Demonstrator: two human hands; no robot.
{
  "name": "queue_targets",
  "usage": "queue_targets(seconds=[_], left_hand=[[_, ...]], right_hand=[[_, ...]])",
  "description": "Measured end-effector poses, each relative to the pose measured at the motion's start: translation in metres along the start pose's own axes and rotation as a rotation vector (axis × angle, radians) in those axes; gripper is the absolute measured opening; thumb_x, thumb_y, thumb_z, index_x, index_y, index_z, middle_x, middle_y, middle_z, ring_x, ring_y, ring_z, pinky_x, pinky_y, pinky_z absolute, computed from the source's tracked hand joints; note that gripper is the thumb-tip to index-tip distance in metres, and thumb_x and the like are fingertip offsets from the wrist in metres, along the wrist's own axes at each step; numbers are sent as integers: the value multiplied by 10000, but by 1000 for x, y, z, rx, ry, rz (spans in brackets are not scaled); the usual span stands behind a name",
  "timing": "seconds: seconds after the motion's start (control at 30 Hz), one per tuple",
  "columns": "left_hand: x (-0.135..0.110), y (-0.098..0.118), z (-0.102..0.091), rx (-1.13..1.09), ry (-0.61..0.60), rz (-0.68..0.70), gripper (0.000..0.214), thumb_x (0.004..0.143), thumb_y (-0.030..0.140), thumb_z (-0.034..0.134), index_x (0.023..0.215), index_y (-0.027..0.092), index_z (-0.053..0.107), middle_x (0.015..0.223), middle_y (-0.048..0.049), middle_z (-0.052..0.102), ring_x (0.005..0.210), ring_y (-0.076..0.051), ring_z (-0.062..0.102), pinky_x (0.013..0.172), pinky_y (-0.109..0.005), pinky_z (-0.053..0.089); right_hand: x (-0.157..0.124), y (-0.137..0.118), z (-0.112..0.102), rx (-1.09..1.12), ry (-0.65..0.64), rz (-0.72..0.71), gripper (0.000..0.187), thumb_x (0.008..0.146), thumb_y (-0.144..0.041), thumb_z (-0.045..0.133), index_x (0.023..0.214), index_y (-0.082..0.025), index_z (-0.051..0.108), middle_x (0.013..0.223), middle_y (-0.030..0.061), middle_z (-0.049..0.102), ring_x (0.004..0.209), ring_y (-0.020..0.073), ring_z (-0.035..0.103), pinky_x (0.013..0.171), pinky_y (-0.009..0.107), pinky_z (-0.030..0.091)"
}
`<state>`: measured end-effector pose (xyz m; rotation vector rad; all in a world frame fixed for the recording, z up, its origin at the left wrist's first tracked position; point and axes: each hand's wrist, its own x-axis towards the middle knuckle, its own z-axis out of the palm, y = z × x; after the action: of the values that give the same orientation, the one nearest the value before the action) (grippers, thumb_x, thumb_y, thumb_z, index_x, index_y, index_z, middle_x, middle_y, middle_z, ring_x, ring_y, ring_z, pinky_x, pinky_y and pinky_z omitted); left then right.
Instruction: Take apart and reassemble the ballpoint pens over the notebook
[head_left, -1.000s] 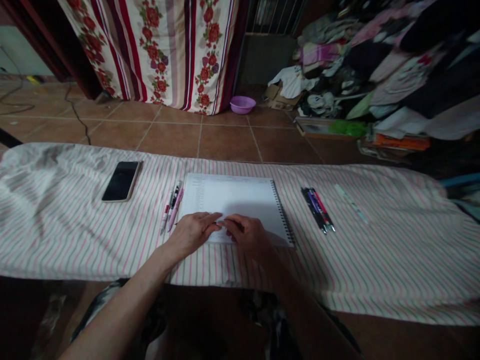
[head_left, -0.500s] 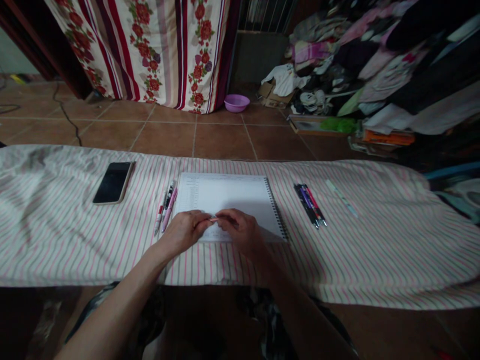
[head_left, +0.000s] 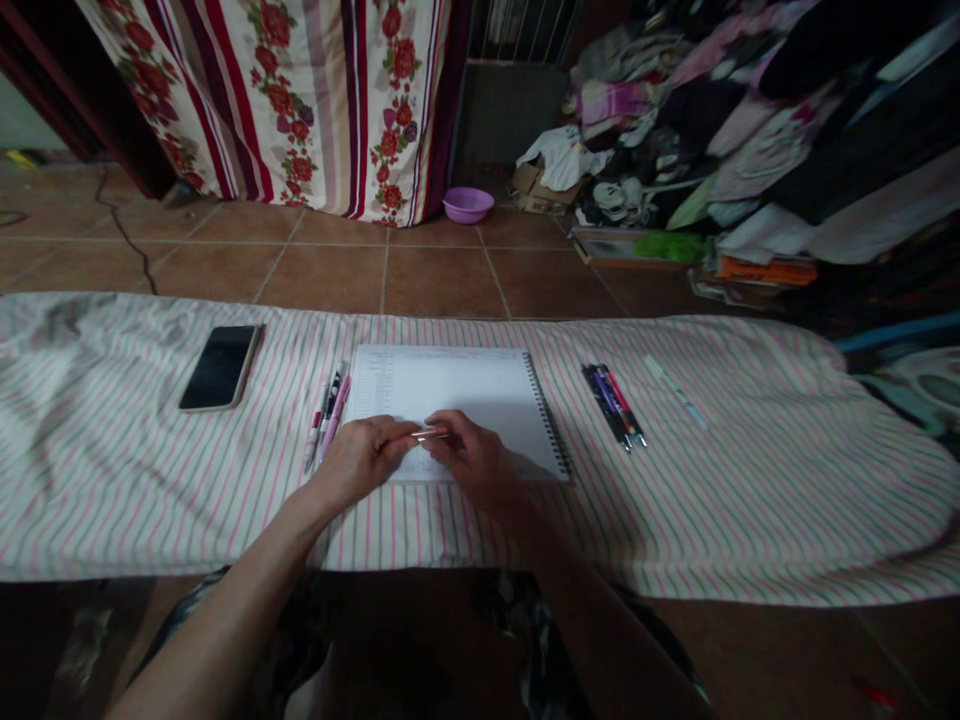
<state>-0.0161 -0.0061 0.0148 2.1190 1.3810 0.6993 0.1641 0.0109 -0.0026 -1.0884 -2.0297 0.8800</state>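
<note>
Left hand (head_left: 363, 457) and right hand (head_left: 474, 458) pinch opposite ends of a slender, pen-like object (head_left: 430, 434) over the near half of a spiral-bound notebook (head_left: 465, 378). Pens (head_left: 335, 415) lie beside its left edge; a smartphone (head_left: 221, 367) lies farther left.

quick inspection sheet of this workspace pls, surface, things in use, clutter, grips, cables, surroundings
Surface: striped cloth, wrinkled at the left end.
Things in use: slim pinkish object, too small to identify; spiral notebook lying open beneath, coil on the right edge.
Clutter: phone, screen dark, at left; pens beside the notebook's left edge; dark and red pens and a pale strip to its right.
Grips: left grip and right grip close together, both on the slim pinkish object.
Cables: dark cable on the tiled floor, far left.
Surroundings: floral curtain, purple basin, heaped clothes.
</note>
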Motion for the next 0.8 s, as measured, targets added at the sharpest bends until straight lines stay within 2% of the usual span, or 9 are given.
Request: queue_targets(seconds=[0.07,0.13,0.33,0.47,0.53,0.6,0.7,0.8], left_hand=[[1,-2,0,-53,0,-28,295,853,329,447,1031,220,656,816,-27,691,747,-151,622,646,-225,441],[0,-3,2,-94,-18,-49,297,850,340,449,1026,224,659,857,-24,702,768,-156,629,669,-233,452],[-5,-1,4,-53,-31,-113,357,828,394,471,1060,178,633,927,-64,702,814,-193,641,707,-276,475],[-6,2,3,-50,-63,-28,316,856,370,429,1012,208,652,875,-43,696,790,-165,626,687,-248,454],[-5,2,2,-40,-76,-10,324,866,366,409,987,201,660,814,-42,685,748,-154,613,653,-235,439],[-3,2,0,-32,-82,-17,333,870,364,400,973,186,662,774,-43,673,717,-149,600,623,-227,426],[-1,1,0,-35,-81,-59,331,867,356,405,960,170,662,737,-37,661,675,-143,582,577,-218,409],[-1,0,2,-49,-91,-106,352,863,375,400,895,156,674,684,-29,649,630,-138,568,538,-214,398]], right_hand=[[0,4,0,-81,33,-124,165,827,-257,507,955,-175,571,887,59,671,823,154,626,742,255,472],[0,8,1,-124,44,-163,154,843,-232,479,931,-178,594,868,56,675,798,151,628,741,258,468],[-3,3,0,-150,-40,-40,177,854,-266,465,883,-185,620,747,19,676,567,105,602,597,215,447],[-3,-1,2,-193,-73,81,255,873,-328,423,783,-187,615,537,-18,619,510,110,592,555,207,419],[-3,0,3,-196,-88,102,270,882,-341,404,796,-185,607,539,-14,619,522,117,599,557,211,425],[-2,2,4,-189,-47,55,225,872,-334,434,912,-182,595,697,20,666,633,135,626,617,232,453],[0,5,4,-174,57,-111,238,852,-297,486,1039,-169,559,941,80,647,828,159,611,742,272,468],[1,6,3,-170,70,-219,178,869,-259,455,914,-176,606,867,66,644,828,155,599,764,275,469]])
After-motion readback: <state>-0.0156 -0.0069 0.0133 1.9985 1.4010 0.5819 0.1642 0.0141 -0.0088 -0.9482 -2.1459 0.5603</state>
